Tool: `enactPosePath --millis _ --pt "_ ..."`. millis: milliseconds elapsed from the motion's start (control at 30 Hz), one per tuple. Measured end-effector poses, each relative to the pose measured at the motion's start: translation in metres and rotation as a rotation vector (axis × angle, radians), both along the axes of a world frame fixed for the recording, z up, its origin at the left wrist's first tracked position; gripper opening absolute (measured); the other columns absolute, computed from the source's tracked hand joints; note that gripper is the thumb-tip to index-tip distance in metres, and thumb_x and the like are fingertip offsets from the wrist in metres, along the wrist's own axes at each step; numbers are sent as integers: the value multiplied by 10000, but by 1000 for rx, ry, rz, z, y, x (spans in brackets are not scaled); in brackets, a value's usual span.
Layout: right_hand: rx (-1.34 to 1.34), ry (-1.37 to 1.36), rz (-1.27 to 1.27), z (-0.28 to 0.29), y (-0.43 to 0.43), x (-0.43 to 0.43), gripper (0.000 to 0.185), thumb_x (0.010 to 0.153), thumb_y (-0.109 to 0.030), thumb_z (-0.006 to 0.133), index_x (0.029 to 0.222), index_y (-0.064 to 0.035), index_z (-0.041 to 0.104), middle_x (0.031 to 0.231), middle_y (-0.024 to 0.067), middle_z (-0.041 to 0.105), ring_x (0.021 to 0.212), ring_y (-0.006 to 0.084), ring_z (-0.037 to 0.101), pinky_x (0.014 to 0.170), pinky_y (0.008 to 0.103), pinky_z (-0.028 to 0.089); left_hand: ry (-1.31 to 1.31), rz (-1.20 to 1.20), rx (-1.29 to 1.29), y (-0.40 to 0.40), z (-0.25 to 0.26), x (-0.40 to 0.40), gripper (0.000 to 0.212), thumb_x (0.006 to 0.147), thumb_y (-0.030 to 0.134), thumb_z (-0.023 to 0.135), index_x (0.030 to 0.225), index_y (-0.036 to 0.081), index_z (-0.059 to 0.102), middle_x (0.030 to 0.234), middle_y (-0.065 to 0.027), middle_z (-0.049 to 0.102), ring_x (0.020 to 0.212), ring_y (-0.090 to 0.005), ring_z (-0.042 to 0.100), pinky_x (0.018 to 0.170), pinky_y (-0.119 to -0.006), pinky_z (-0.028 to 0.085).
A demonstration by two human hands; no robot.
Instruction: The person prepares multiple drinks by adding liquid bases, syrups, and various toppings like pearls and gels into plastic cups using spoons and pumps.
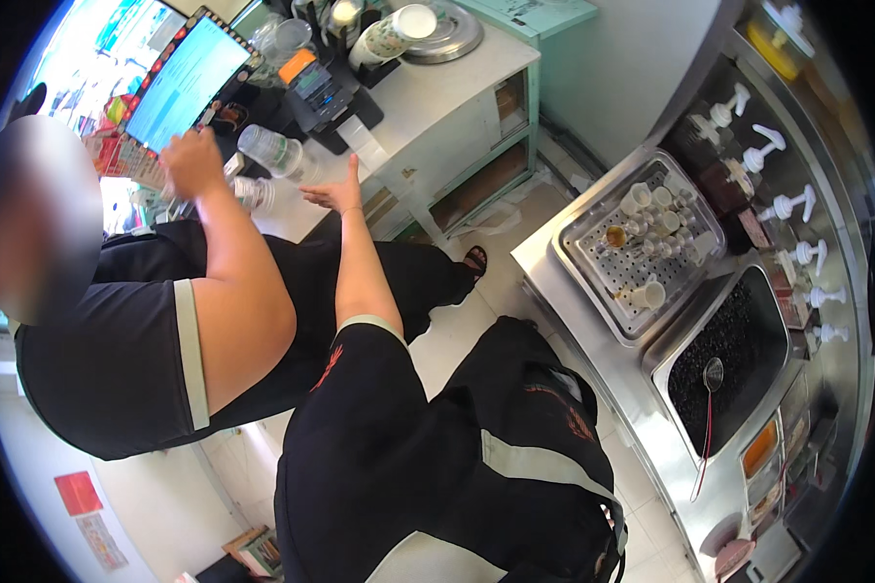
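My left hand (335, 192) reaches over the edge of a white counter (474, 65), empty, thumb and fingers apart. Just beyond its fingers lies a stack of clear plastic cups (277, 153) on its side. A second stack of plastic cups (254, 192) is left of the hand. Above my thumb, a strip of white paper (362, 141) hangs at the front of a black device with an orange top (322, 91), apparently a printer. My right hand is out of view; only the right sleeve (547, 463) shows.
A co-worker's hand (193, 164) is raised before a lit screen (189, 84), close on my left. Patterned paper cups (394, 35) lean by a metal lid (448, 36). On the right, a steel counter bears a perforated tray (576, 251) of small cups, a black-filled basin (725, 357) and pump dispensers (762, 149).
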State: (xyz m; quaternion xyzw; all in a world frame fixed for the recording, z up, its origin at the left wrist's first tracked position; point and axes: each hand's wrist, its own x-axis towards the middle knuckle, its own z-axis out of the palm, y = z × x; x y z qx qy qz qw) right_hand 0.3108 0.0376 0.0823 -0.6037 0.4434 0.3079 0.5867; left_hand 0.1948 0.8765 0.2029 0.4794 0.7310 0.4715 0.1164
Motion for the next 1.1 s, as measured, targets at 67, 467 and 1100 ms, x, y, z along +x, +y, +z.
enactPosePath --millis 67,467,1100 --pt "4 11 81 7 9 15 607 802 -326 590 1324 -147 338 1313 155 405 1169 313 436 909 481 392 21 9 -18 3 5 -8 1440 477 689 721 1336 -67 -152 1373 -376 -29 1319 -445 -5 1075 -488 50" --pt "-5 28 446 59 54 75 566 801 -270 597 1299 -121 372 1283 163 438 1149 312 456 907 449 400 -307 279 -260 -12 16 -5 1303 496 502 768 1322 -30 -89 1363 -281 -12 1285 -388 71 1066 -459 111" --pt "131 -1281 1558 337 337 131 938 601 -290 808 1347 -32 302 1349 158 378 1231 271 383 996 350 311 -532 -982 -158 -305 86 78 615 651 97 764 1171 -14 456 1151 -118 510 1054 -209 508 940 -363 379"
